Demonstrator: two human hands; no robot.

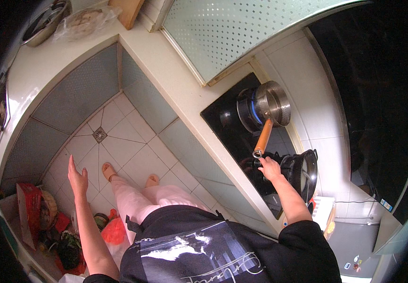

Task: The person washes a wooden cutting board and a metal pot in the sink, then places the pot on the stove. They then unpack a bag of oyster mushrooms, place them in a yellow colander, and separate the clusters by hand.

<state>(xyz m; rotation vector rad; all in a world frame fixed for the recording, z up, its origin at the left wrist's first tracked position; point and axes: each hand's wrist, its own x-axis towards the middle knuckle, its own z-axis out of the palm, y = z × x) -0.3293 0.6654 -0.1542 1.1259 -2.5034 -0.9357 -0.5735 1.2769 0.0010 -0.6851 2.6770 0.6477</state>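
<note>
On the black gas hob (221, 115) a metal saucepan (273, 102) with a wooden handle (264, 136) sits tilted over the far burner. A blue flame (254, 108) shows beside the pan. My right hand (270, 169) reaches over the hob, close to the metal ring (257, 154) at the handle's end; its fingers are partly bent, and whether they touch the ring or grip anything is unclear. Just beyond this hand stands a black wok (309, 177) on the nearer burner. My left hand (78, 180) is empty above the floor, thumb apart from the fingers.
A frosted glass cabinet door (225, 35) juts above the counter (161, 67). At lower left are a red bag (31, 208), a woven basket (48, 208) and greens (69, 247). A metal bowl (45, 24) and a plastic bag (87, 23) rest on the far counter.
</note>
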